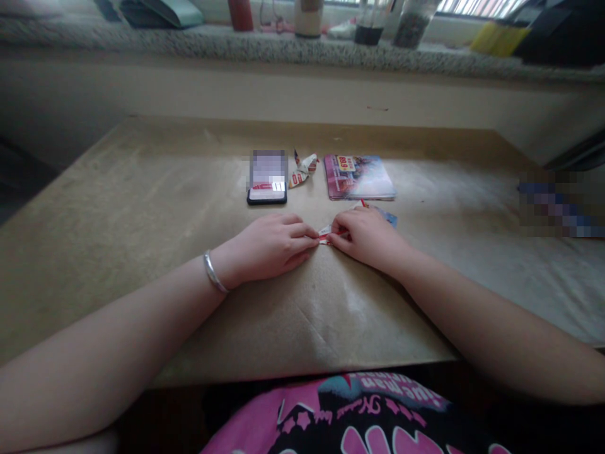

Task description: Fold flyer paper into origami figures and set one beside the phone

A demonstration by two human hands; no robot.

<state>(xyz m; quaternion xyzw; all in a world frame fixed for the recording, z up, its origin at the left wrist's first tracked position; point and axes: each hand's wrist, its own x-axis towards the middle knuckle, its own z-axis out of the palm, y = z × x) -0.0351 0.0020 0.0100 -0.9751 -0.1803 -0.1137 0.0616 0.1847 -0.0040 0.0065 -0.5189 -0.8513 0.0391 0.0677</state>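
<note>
A folded piece of printed paper (324,234), white with red and blue parts, lies on the table between my hands. My left hand (278,244), with a silver bangle on its wrist, presses its fingertips on the paper's left end. My right hand (363,234) pinches the paper with thumb and curled fingers and covers much of it. Just beyond stands a folded paper figure (302,173) with a pointed tip sticking up. To its left is a phone (267,197), its screen partly blurred out.
A stack of glossy printed leaflets (362,180) lies behind my right hand. A blurred-out blue strip (586,226) is at the table's right edge. Several jars and bottles stand on the speckled windowsill (265,41) beyond the table (142,208).
</note>
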